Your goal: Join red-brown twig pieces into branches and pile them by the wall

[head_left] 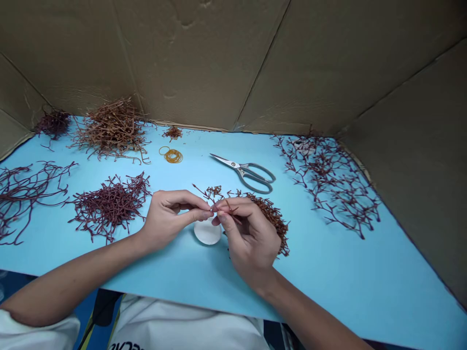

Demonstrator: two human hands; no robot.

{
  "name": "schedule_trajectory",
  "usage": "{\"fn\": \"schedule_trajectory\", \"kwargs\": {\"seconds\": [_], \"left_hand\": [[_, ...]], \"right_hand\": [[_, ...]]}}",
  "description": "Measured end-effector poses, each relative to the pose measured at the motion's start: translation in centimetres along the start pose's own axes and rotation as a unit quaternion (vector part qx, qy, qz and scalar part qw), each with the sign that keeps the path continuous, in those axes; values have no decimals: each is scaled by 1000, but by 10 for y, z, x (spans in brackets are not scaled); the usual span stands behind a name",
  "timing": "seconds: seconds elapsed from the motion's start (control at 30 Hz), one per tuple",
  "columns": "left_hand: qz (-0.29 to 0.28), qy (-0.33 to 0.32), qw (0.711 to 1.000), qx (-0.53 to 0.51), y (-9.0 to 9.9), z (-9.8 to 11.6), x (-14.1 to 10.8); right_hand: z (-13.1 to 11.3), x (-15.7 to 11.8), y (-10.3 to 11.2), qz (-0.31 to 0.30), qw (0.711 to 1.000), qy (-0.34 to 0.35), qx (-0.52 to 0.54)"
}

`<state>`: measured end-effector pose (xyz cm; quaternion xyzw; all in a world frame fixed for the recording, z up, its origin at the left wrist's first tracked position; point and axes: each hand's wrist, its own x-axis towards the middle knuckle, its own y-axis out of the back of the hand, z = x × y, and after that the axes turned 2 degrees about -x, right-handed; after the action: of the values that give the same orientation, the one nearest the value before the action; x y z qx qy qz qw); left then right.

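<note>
Both hands meet fingertip to fingertip above a small round white dish (pixel 207 233) near the middle of the blue table. A thin reddish-brown twig (pixel 202 191) sticks up and left from between the fingers. My left hand (pixel 168 218) pinches at the twig's lower part with thumb and index finger. My right hand (pixel 251 236) is closed on twig pieces, with an orange-brown forked end (pixel 230 206) showing above its thumb. Behind and beside my right hand lies a pile of short brown twig pieces (pixel 275 216), partly hidden by it.
Grey-handled scissors (pixel 244 171) lie beyond the hands, with yellow rubber bands (pixel 173 155) to their left. Purple pieces (pixel 111 204), long purple twigs (pixel 31 194) and a brown heap (pixel 111 129) lie left. Branched twigs (pixel 324 177) spread at right. Cardboard walls (pixel 204 63) enclose the table.
</note>
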<state>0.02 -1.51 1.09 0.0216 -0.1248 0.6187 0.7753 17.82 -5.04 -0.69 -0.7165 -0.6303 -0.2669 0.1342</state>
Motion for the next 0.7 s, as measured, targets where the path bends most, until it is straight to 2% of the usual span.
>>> {"fn": "schedule_trajectory", "kwargs": {"seconds": [0.13,0.3,0.53,0.7], "left_hand": [[-12,-4,1000,-3,0,0,-1],[-18,-18,1000,-7,-1,0,-3],[-12,16,997,-70,-3,0,-4],[-6,19,999,-25,-1,0,-2]], "right_hand": [[2,-1,0,-7,1000,15,-17],[0,0,-2,10,1000,0,22],[-10,9,-5,18,997,-51,63],[-8,11,-4,17,992,-109,64]]}}
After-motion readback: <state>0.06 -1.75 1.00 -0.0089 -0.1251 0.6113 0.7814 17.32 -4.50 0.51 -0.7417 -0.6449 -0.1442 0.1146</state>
